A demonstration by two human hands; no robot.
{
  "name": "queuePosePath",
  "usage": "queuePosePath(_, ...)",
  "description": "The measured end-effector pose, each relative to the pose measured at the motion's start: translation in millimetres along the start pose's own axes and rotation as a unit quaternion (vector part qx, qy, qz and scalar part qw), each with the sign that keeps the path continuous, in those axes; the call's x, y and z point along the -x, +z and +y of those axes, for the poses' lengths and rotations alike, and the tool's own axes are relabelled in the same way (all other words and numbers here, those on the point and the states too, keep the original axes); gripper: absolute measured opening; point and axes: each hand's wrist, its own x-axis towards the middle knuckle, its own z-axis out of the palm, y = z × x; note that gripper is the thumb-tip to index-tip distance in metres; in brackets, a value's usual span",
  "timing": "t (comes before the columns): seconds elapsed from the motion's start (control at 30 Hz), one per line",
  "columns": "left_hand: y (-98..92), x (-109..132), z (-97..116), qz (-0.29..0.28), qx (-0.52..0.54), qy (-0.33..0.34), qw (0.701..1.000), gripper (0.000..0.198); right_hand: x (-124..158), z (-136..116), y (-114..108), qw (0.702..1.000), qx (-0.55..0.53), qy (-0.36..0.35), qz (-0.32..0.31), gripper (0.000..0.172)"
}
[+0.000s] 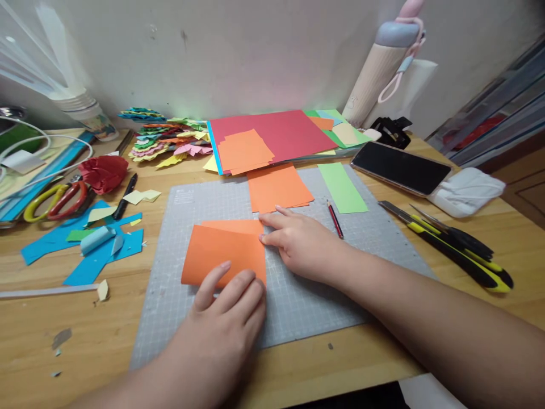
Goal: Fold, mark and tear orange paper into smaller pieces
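A sheet of orange paper (221, 253) lies on the grey cutting mat (315, 307), folded over so that a strip of its back layer shows along the far edge. My left hand (232, 309) is at its near edge, fingers curled and the index finger on the paper; some fingertips are hidden. At the far right corner, my right hand (298, 244) holds the paper between thumb and fingers. Just beyond lie more orange sheets (279, 187), close to the right fingertips. A short dark red pencil (335, 220) and a light green paper strip (343, 187) rest to the right.
On the right are a utility knife (451, 250), black-handled scissors (464, 238), a phone (400, 165) and a white case (466, 190). Blue paper scraps (91, 264), scissors (63, 201) and a black pen (125, 196) lie left. A red sheet (272, 133) and a bottle (378, 74) are behind.
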Motion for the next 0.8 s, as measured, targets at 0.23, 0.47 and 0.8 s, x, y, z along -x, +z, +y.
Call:
queuePosePath(0.23,-0.7,2,2,-0.019,-0.05,0.078,0.996,0.028,1,-20,2,0.997,0.005,0.063,0.035,0.027)
queuePosePath(0.47,-7.8,2,11,-0.041,-0.075,0.008,0.996,0.022,6,-34,11,0.995,0.05,0.074,0.045,0.027)
queuePosePath(0.8,-10.4,15,20,-0.046,-0.102,-0.106,0.988,0.029,7,-33,14,0.995,0.058,0.069,0.036,0.028)
